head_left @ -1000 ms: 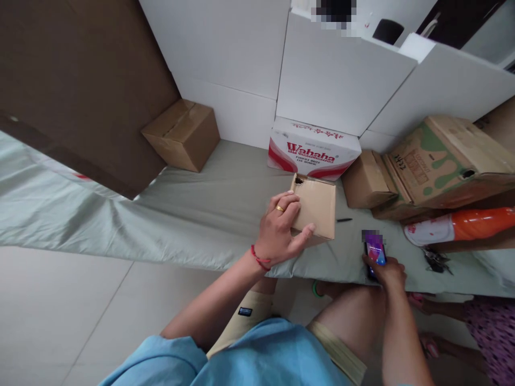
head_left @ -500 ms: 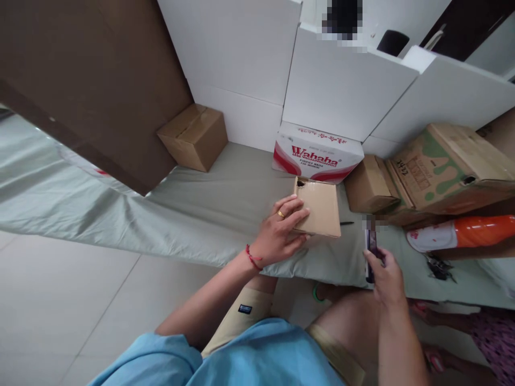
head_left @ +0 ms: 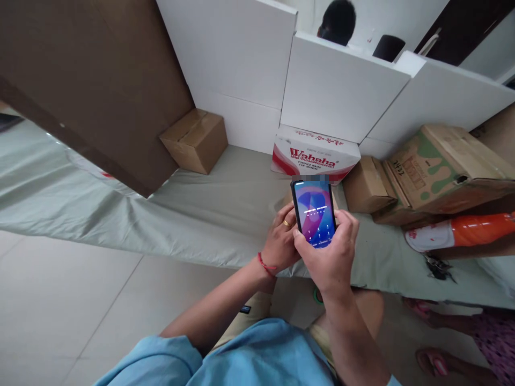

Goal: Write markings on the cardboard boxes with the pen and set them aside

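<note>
My right hand (head_left: 332, 257) is closed round a lit smartphone (head_left: 314, 212), held upright in front of me with its screen facing me. My left hand (head_left: 281, 241), with a gold ring and a red wrist string, sits just left of and behind the phone. Its fingers are curled on a small flat cardboard box (head_left: 286, 199). The phone hides almost all of that box. The box lies on a grey-green sheet (head_left: 201, 214) spread over a low platform.
A red-and-white Wahaha carton (head_left: 316, 155) stands behind the phone. A brown box (head_left: 195, 139) is to the left; brown cartons (head_left: 368, 185) (head_left: 442, 161), an orange-and-white bottle (head_left: 462, 230) and keys (head_left: 436, 265) to the right. White panels (head_left: 341, 86) wall the back. Another person's feet (head_left: 430, 362) are at bottom right.
My right hand has lifted the phone from the sheet's right edge and brought it left, in front of the small box. My left hand has stayed on the box.
</note>
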The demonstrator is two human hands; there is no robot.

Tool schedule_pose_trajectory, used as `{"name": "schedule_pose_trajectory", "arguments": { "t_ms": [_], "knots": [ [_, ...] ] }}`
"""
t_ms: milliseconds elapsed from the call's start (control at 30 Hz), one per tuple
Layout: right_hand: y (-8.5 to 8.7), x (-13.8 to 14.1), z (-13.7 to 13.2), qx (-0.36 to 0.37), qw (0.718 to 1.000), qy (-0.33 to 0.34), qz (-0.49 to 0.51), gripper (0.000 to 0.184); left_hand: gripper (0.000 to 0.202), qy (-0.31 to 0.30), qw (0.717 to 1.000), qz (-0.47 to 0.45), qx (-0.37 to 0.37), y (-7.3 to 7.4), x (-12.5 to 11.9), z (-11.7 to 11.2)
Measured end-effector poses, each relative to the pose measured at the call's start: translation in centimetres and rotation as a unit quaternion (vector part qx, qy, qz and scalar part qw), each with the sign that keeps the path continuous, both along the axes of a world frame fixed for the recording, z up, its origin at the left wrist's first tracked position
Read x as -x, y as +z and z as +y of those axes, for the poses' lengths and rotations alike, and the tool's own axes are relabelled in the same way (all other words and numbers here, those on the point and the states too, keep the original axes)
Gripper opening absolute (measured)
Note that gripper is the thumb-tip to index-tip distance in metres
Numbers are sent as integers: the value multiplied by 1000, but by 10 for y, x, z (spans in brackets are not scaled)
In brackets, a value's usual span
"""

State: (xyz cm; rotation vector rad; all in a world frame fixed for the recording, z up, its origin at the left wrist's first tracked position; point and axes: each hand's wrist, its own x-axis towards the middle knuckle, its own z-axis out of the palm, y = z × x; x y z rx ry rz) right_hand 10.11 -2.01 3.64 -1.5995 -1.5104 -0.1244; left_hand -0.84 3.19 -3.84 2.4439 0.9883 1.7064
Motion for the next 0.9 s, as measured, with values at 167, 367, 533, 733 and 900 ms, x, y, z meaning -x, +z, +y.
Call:
{"name": "schedule_pose_trajectory", "arguments": {
  "t_ms": [167, 367, 533, 733, 900],
  "knots": [
    [-3, -1, -1, -14, 1000, -6, -5, 68, 32, 9, 999, 11, 32, -7, -1, 0],
    [-4, 4, 0, -20, 1000, -7, 15, 67, 32, -7, 999, 15, 36, -4, 0, -2],
    [-13, -29, -4, -28, 998, -42, 42, 71, 47, -9, 998, 10, 56, -4, 4, -3],
    [-58, -144, -9, 191, 955, -225, 32, 73, 52, -5, 999, 14, 30, -4, 4, -1],
    [-102, -201, -23, 419, 861, -289, -19, 81, 65, -35, 996, -20, 82, -12, 5, -1]
  ]
}}
